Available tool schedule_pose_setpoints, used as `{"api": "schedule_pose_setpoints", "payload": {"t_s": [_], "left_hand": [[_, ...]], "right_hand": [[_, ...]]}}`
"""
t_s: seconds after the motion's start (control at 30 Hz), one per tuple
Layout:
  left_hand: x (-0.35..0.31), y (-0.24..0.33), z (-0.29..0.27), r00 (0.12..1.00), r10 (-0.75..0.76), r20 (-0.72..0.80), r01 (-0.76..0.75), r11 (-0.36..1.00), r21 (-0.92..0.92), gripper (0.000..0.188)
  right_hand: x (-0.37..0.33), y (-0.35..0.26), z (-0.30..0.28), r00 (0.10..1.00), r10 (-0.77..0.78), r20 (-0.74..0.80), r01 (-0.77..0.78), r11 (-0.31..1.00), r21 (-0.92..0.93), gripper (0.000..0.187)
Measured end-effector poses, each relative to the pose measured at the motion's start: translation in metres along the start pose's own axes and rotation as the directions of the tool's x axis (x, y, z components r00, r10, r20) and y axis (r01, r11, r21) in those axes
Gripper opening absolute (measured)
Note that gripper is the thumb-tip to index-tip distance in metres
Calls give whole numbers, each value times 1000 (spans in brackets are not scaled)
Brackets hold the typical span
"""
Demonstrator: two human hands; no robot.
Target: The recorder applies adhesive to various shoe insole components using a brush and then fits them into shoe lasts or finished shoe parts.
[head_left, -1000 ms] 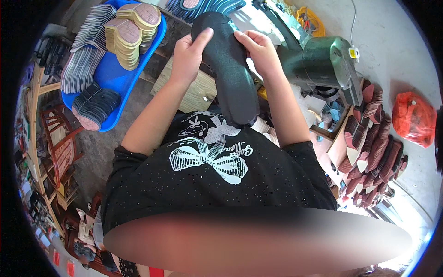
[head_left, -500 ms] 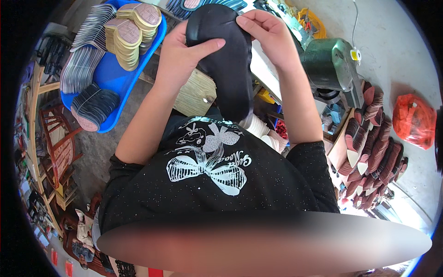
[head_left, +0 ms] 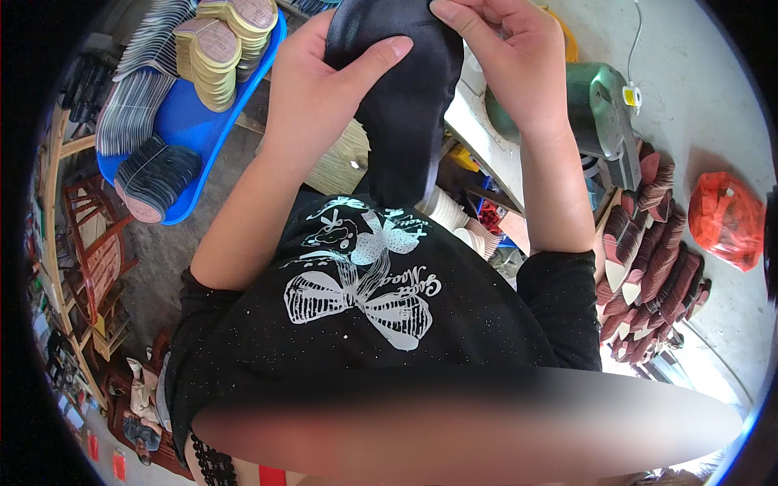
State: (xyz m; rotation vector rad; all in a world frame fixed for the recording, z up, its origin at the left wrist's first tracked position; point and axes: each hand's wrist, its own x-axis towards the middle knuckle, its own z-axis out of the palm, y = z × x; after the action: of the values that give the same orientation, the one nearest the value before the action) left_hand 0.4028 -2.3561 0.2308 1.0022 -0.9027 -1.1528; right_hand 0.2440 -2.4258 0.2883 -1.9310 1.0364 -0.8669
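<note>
Both my hands hold up a glossy black insole [head_left: 409, 121], long and rounded at its near end, in front of my chest. My left hand [head_left: 324, 89] grips its left side, with the thumb laid across the upper face and the fingers hidden behind. At the far right edge my right hand [head_left: 515, 69] pinches the insole between thumb and fingers. The far end of the insole is cut off by the top of the picture. A wavy rim runs down its right side.
On the left, a blue tray [head_left: 194, 134] carries stacks of insoles [head_left: 136, 113], some yellow-edged and some dark. A wooden board [head_left: 340, 166] lies below my hands. A green machine [head_left: 596, 109] stands on the right, near bundled reddish pieces [head_left: 652, 263] and a red plastic bag [head_left: 727, 220].
My hands and the insole have shifted toward the top of the picture and look larger. My right hand has also moved rightward. Both hands keep hold of the insole.
</note>
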Motion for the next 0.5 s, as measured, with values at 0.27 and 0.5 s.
{"api": "schedule_pose_setpoints", "payload": {"t_s": [0.27,0.5], "left_hand": [[11,19,13,998,64,-13,-65,997,-32,8],[12,20,10,998,43,45,-39,994,-99,7]], "right_hand": [[5,-3,-4,739,-673,13,557,600,-574,11],[13,3,-7,628,-772,97,654,456,-604,15]]}}
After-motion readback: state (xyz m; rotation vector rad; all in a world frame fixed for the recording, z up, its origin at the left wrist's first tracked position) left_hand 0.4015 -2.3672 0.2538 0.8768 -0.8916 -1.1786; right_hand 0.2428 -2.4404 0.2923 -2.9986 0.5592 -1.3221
